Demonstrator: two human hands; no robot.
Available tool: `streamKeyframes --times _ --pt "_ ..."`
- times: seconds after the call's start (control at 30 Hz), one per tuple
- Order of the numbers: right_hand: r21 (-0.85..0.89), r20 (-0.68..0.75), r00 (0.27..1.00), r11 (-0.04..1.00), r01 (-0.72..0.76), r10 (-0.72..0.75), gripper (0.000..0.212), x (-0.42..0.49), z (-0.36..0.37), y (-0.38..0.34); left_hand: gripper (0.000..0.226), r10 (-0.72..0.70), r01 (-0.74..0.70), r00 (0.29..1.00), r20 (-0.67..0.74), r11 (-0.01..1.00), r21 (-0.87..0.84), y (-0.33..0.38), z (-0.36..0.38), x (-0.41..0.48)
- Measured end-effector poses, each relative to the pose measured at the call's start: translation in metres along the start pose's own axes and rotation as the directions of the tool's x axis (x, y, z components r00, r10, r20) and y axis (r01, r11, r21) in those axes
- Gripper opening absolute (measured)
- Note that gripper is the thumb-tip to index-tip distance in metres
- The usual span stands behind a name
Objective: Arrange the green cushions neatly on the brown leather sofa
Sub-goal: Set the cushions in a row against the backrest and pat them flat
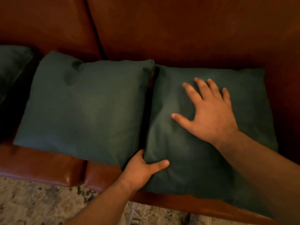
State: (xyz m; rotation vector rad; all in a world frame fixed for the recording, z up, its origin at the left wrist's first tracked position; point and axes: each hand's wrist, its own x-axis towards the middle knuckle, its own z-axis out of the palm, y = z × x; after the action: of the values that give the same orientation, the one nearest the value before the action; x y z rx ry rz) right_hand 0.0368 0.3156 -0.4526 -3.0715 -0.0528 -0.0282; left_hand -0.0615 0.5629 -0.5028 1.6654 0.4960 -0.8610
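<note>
Three green cushions show on the brown leather sofa (178,30), all lying on the seat below the backrest. At the far left edge of the frame, the first cushion (11,65) is cut off and mostly in shadow. Just right of it, across a dark gap, the middle cushion (84,108) lies flat and square with its near edge close to the seat front, apparently already set in place. Its right side touches or slightly overlaps the right cushion (194,159), which fills the centre-right of the frame and hangs a little over the seat front.

At lower centre, the left hand (142,168) is closed on that cushion's near-left corner, thumb on top and the fingers tucked out of sight between the two cushions, probably to steer the corner into line with its neighbour. Further right, the right hand (209,111) lies open and flat on the cushion's top, fingers spread, holding nothing; it seems to be pressing the filling down and steadying the cushion. Patterned carpet (40,200) shows along the bottom left.
</note>
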Motion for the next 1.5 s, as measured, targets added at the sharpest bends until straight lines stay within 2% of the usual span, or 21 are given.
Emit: streamKeyframes --times 0.07,0.2,0.27,0.37,0.43,0.5,0.57,0.63,0.73,0.8,0.87,0.9,0.97,1.07,1.13,1.17,1.23,1.27,1.33,1.4,1.5 --pt "-0.022 -0.033 0.999 1.0 0.02 -0.02 0.093 -0.005 0.001 0.003 0.08 0.012 -0.012 1.0 -0.007 0.999 0.046 0.003 0.005 -0.001" --pt "-0.009 0.085 0.996 1.0 0.017 -0.016 0.09 -0.013 0.013 0.001 0.108 0.186 -0.187 0.982 0.039 0.982 0.016 0.014 0.006 -0.006" --pt "0.025 0.132 0.991 1.0 0.0 -0.003 0.09 -0.006 0.011 -0.001 0.103 0.292 -0.291 0.956 0.034 0.956 -0.028 0.034 0.008 -0.003" --pt "0.146 0.132 0.991 0.989 -0.007 -0.012 0.087 0.008 0.0 0.002 0.09 0.336 -0.341 0.935 -0.116 0.939 -0.032 0.077 0.021 0.019" --pt "0.173 0.036 0.999 0.985 -0.005 -0.001 0.081 0.011 -0.006 0.012 0.094 0.312 -0.311 0.936 -0.162 0.95 0.031 0.1 0.027 0.037" --pt "0.109 -0.033 0.998 0.992 -0.057 0.061 0.078 0.005 -0.005 0.025 0.081 0.257 -0.244 0.955 -0.151 0.965 0.095 0.109 0.03 0.05" --pt "0.056 0.065 0.992 0.992 -0.116 0.113 0.081 -0.001 0.002 0.033 0.056 0.242 -0.223 0.961 -0.133 0.964 0.143 0.11 0.033 0.056" --pt "0.109 0.162 0.98 0.985 -0.132 0.114 0.083 0.006 0.008 0.035 0.048 0.227 -0.208 0.961 -0.16 0.97 0.128 0.113 0.033 0.06" --pt "0.198 0.265 0.96 0.969 -0.15 0.095 0.083 0.032 0.006 0.04 0.066 0.125 -0.128 0.978 -0.165 0.992 -0.011 0.128 0.03 0.063" --pt "0.259 0.331 0.941 0.952 -0.164 0.072 0.085 0.044 0.0 0.051 0.074 0.081 -0.079 0.978 -0.191 0.997 0.017 0.14 0.029 0.064" --pt "0.273 0.292 0.956 0.958 -0.087 0.004 0.092 0.041 -0.008 0.063 0.06 0.099 -0.076 0.969 -0.227 0.991 0.11 0.144 0.031 0.068" --pt "0.223 0.19 0.982 0.974 -0.036 -0.008 0.095 0.032 -0.01 0.069 0.049 0.117 -0.081 0.963 -0.242 0.985 0.154 0.144 0.032 0.069" --pt "0.123 0.024 0.997 0.99 -0.077 0.074 0.095 0.01 -0.007 0.081 0.037 0.121 -0.072 0.957 -0.262 0.979 0.192 0.139 0.033 0.072" --pt "0.136 0.183 0.968 0.97 -0.201 0.174 0.097 -0.01 0.009 0.092 0.044 0.114 -0.052 0.952 -0.283 0.974 0.221 0.138 0.04 0.072" --pt "0.176 0.216 0.962 0.963 -0.206 0.167 0.1 -0.003 0.017 0.095 0.044 0.321 -0.14 0.884 -0.34 0.876 0.463 0.146 0.049 0.069" --pt "0.201 0.223 0.962 0.959 -0.201 0.155 0.101 0.003 0.018 0.096 0.049 0.502 -0.221 0.804 -0.319 0.75 0.623 0.151 0.055 0.065" --pt "0.274 0.221 0.967 0.944 -0.186 0.126 0.102 0.005 0.018 0.102 0.064 0.77 -0.393 0.632 -0.088 0.415 0.82 0.158 0.074 0.054" --pt "0.315 0.193 0.975 0.934 -0.166 0.108 0.101 -0.001 0.019 0.108 0.068 0.797 -0.447 0.602 0.051 0.283 0.848 0.158 0.085 0.051" --pt "0.327 0.103 0.989 0.935 -0.136 0.107 0.096 -0.019 0.022 0.124 0.077 0.705 -0.423 0.672 0.225 0.117 0.899 0.15 0.103 0.05" --pt "0.306 0.095 0.964 0.914 -0.265 0.247 0.096 -0.037 0.024 0.141 0.084 0.606 -0.322 0.76 0.234 0.038 0.946 0.143 0.111 0.051" --pt "0.417 0.375 0.768 0.645 -0.64 0.52 0.116 -0.054 0.027 0.159 0.087 0.573 -0.259 0.792 0.209 0.006 0.966 0.147 0.113 0.051"
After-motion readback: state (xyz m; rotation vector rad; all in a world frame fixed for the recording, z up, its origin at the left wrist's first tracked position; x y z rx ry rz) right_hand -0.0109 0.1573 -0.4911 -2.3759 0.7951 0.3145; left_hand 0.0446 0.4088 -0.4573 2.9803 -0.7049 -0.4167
